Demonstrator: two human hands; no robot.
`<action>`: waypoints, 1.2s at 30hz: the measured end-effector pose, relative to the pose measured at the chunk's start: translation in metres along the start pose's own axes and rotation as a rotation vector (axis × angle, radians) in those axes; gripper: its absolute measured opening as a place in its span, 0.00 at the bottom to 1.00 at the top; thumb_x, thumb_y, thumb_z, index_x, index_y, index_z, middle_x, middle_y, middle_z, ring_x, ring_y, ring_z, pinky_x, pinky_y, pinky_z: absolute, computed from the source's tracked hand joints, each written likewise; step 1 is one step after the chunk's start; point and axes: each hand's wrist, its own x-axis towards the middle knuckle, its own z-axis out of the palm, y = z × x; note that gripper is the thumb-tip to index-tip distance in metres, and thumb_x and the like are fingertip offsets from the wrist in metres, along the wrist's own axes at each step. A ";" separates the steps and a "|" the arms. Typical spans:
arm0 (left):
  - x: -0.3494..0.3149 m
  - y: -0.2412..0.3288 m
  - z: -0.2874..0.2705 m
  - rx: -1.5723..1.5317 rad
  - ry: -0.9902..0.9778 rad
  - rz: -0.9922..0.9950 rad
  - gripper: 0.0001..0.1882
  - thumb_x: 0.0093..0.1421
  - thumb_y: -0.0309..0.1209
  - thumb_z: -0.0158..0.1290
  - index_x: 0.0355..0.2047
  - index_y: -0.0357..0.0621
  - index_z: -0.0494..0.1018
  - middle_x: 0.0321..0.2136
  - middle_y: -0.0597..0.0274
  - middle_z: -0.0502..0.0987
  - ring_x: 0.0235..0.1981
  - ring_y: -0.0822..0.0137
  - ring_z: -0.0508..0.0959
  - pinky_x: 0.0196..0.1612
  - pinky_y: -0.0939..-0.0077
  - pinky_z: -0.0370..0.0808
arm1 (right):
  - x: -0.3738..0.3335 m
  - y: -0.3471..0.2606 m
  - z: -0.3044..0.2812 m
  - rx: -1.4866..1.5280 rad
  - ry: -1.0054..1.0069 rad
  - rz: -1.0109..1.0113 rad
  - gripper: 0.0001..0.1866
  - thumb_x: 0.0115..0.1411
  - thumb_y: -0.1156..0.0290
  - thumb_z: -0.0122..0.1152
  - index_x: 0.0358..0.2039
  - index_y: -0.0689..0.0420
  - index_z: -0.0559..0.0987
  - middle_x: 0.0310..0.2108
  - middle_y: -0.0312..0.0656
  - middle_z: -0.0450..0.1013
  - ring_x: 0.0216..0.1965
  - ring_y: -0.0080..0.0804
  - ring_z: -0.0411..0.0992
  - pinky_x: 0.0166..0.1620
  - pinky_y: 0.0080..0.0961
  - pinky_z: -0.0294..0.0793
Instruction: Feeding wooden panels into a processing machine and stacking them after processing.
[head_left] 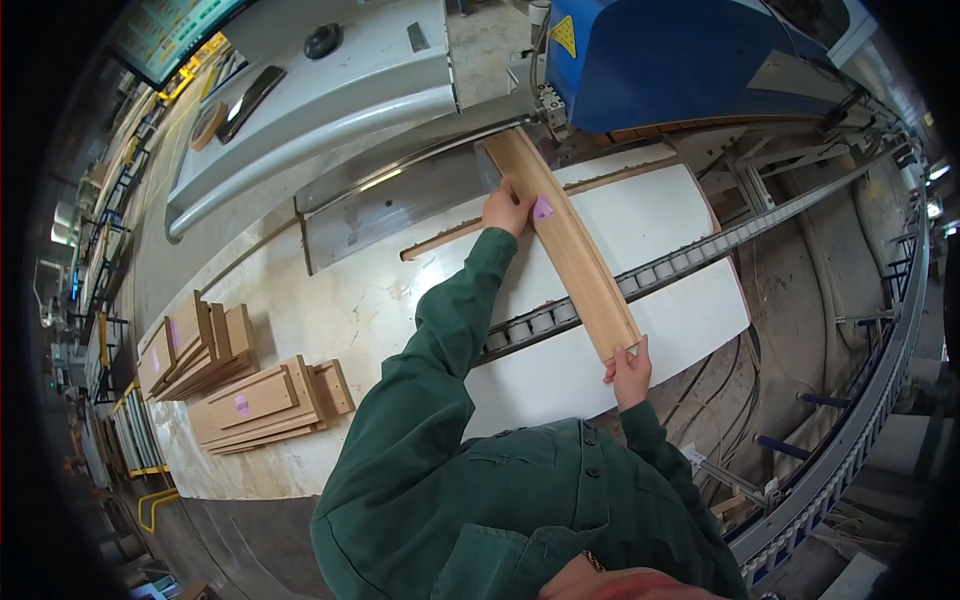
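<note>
A long light-brown wooden board (575, 250) lies slantwise across the white worktable, its far end reaching a metal guide edge. My left hand (507, 208) grips its left edge towards the far end, beside a small purple sticker (543, 207). At the near end, my right hand (630, 374) pinches the board's corner between thumb and fingers. Under the board's nearer half runs a narrow roller track (545, 322) set into the table. The undersides of the fingers on both hands are partly hidden.
Two stacks of shorter wooden pieces, one stack (205, 350) behind another stack (265, 402), stand on the white tabletop (350, 290) at left. A blue machine housing (680, 65) rises at the far right. A grey console (330, 95) holds a mouse. A curved rail (850, 465) borders the right.
</note>
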 end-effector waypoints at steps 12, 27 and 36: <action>0.030 0.011 0.021 -0.005 -0.009 0.026 0.19 0.42 0.38 0.54 0.29 0.34 0.71 0.27 0.44 0.73 0.32 0.49 0.72 0.38 0.63 0.68 | 0.009 -0.009 0.026 0.026 -0.034 0.030 0.35 0.57 0.71 0.43 0.56 0.62 0.35 0.16 0.40 0.66 0.13 0.19 0.63 0.15 0.17 0.67; 0.033 0.033 0.053 0.093 0.036 0.015 0.20 0.43 0.35 0.55 0.33 0.33 0.67 0.34 0.43 0.67 0.39 0.49 0.67 0.42 0.64 0.66 | 0.032 -0.024 0.008 -0.007 -0.038 0.083 0.38 0.57 0.73 0.42 0.54 0.62 0.27 0.15 0.40 0.65 0.12 0.21 0.63 0.14 0.18 0.66; 0.044 0.044 0.093 0.157 0.162 0.117 0.15 0.45 0.36 0.54 0.23 0.36 0.65 0.24 0.49 0.66 0.30 0.51 0.68 0.34 0.63 0.65 | 0.057 -0.039 -0.018 -0.030 -0.017 0.104 0.37 0.57 0.72 0.42 0.55 0.64 0.29 0.14 0.41 0.66 0.11 0.22 0.63 0.14 0.18 0.66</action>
